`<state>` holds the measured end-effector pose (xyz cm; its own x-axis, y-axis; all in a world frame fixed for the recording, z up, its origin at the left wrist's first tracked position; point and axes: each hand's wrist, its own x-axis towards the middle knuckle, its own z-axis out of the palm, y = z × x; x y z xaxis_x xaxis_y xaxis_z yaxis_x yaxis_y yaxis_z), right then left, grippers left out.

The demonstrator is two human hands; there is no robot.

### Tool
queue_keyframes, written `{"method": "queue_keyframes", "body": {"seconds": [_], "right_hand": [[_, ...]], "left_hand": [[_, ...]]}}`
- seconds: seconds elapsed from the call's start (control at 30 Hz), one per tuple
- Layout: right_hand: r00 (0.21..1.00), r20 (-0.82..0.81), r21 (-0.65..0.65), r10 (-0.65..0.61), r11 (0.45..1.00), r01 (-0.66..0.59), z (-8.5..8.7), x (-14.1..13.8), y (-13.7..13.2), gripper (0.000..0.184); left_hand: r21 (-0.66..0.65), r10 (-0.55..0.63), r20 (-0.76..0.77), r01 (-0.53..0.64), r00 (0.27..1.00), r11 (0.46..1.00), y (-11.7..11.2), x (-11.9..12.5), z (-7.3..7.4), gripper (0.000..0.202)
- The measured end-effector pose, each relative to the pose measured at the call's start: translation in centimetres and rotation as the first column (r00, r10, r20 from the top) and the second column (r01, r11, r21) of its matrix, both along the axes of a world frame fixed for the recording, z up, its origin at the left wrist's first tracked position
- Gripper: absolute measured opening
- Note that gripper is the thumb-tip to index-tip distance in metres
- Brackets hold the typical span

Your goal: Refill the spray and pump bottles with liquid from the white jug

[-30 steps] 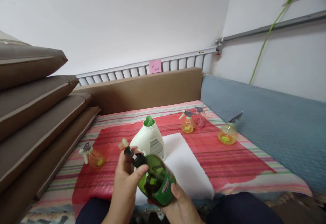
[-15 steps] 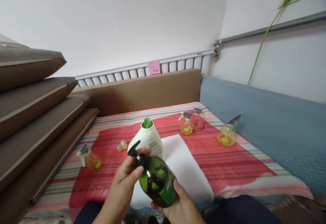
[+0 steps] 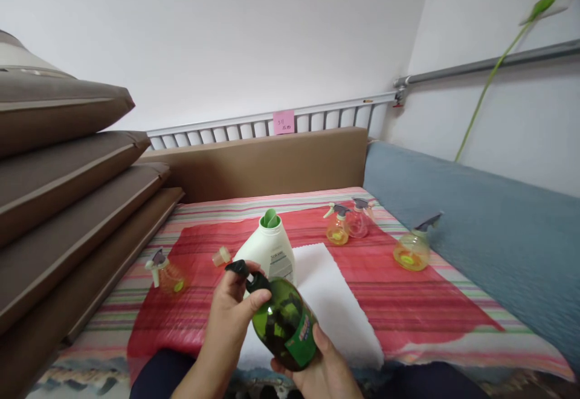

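Observation:
A dark green pump bottle (image 3: 286,320) with a green and red label is held tilted over my lap. My right hand (image 3: 322,370) cups its base from below, fingers wrapped round it. My left hand (image 3: 232,315) is closed on the black pump head (image 3: 247,273) at the bottle's neck, thumb against the collar. Just behind stands a white bottle (image 3: 267,251) with a green cap, on the edge of a white cloth (image 3: 333,302).
A red striped mat (image 3: 399,290) covers the bed. On it lie small orange spray bottles at the left (image 3: 167,272), back (image 3: 338,230) and right (image 3: 411,251), a pink one (image 3: 360,220) and a small cap (image 3: 221,256). Brown cushions (image 3: 67,205) are stacked at the left.
My left hand has turned on the pump head; the nozzle, which pointed up and left, now lies flatter, pointing left. The bottle stays in both hands.

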<state>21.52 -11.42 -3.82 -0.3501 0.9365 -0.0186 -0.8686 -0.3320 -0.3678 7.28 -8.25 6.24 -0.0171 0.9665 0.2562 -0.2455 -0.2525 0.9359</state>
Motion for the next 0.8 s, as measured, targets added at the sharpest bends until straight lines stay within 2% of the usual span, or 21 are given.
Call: {"method": "queue_keyframes", "body": {"seconds": [0.1,0.17,0.23,0.3,0.4,0.53,0.6,0.67,0.8], "right_hand": [[1.0,0.009,-0.037,0.005,0.999,-0.004,0.2,0.0,-0.1,0.044],[1.0,0.009,-0.047,0.021,0.999,-0.021,0.1,-0.1,-0.2,0.045],[1.0,0.004,-0.046,0.03,0.999,-0.029,0.0,-0.2,-0.3,0.047],[1.0,0.013,-0.054,0.021,0.998,-0.02,-0.1,-0.3,-0.5,0.048],[0.999,0.038,-0.087,0.0,0.996,0.003,-0.1,-0.3,-0.6,0.047],[0.999,0.039,-0.124,0.029,0.992,-0.024,-0.5,-0.1,-0.5,0.05],[0.998,0.043,-0.135,0.041,0.99,-0.035,-0.7,0.1,-0.4,0.049],[0.997,0.044,-0.151,0.065,0.987,-0.058,-0.9,0.3,-0.2,0.049],[0.993,0.04,-0.176,0.109,0.979,-0.1,-0.9,0.7,-0.2,0.047]], "left_hand": [[-0.001,-0.109,0.007,0.109,0.994,0.994,-0.3,-0.2,0.0,0.042],[-0.032,-0.138,0.045,0.14,0.989,0.99,-0.5,-0.2,0.0,0.035],[-0.029,-0.07,0.089,0.072,0.994,0.997,-0.6,-0.1,0.1,0.028],[0.001,0.07,0.153,-0.071,0.986,0.998,-0.6,0.1,0.5,0.026],[0.049,0.22,0.247,-0.239,0.944,0.97,-0.5,0.2,1.7,0.027],[0.053,0.225,0.339,-0.258,0.913,0.965,0.1,-0.6,3.6,0.026],[0.041,0.255,0.389,-0.294,0.885,0.955,0.5,-1.3,4.0,0.025],[0.04,0.292,0.407,-0.336,0.865,0.941,0.8,-1.8,3.9,0.026],[0.058,0.283,0.332,-0.319,0.9,0.946,0.6,-2.3,3.1,0.024]]}}
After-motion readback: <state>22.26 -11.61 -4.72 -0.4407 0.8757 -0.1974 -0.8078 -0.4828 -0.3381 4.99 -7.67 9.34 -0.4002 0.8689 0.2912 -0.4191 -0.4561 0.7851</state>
